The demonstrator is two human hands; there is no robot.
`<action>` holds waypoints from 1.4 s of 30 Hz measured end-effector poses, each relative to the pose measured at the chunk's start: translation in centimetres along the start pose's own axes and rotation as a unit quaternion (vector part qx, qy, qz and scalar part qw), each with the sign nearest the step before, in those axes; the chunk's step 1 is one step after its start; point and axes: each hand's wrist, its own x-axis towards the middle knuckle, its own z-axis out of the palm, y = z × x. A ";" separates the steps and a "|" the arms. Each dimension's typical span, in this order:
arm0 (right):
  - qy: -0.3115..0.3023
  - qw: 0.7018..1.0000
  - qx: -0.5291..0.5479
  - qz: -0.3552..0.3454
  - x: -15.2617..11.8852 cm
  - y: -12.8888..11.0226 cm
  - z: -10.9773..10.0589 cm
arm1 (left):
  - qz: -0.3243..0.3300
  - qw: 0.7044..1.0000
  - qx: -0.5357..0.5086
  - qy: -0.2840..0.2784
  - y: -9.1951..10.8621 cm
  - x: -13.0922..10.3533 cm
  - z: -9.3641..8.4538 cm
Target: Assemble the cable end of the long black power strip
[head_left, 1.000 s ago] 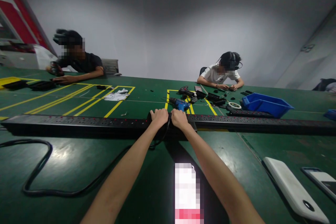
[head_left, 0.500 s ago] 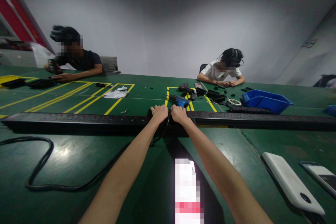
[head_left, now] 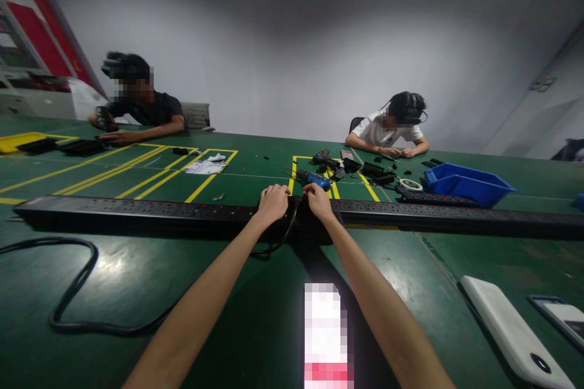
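Note:
A long black power strip (head_left: 137, 209) with rows of sockets and small red marks lies across the table in front of me. My left hand (head_left: 274, 202) is curled over a dark block near the middle of the strip, fingers bent down on its far side. My right hand (head_left: 318, 199) sits just to the right, fingers closed and pinched at the block's top; anything between them is hidden. Between the two hands a black cable (head_left: 290, 228) leaves the block and bends down toward me. A blue power drill (head_left: 314, 179) lies just beyond my hands.
Past the strip are another drill (head_left: 325, 158), black parts (head_left: 378, 174), a white ring (head_left: 410, 185) and a blue bin (head_left: 469, 182). A white power bank (head_left: 506, 328) and a phone (head_left: 559, 319) lie near right; a lit screen (head_left: 325, 328) is below my hands. Two people work opposite.
My hands have moved slightly apart. The right hand has changed from a rounded grip on the block to a pinch at its top. The view has shifted slightly.

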 end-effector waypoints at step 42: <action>0.068 0.960 0.267 0.058 0.2 1.0 -0.5 | 0.061 0.998 -0.028 -0.019 -0.7 -1.3 -0.4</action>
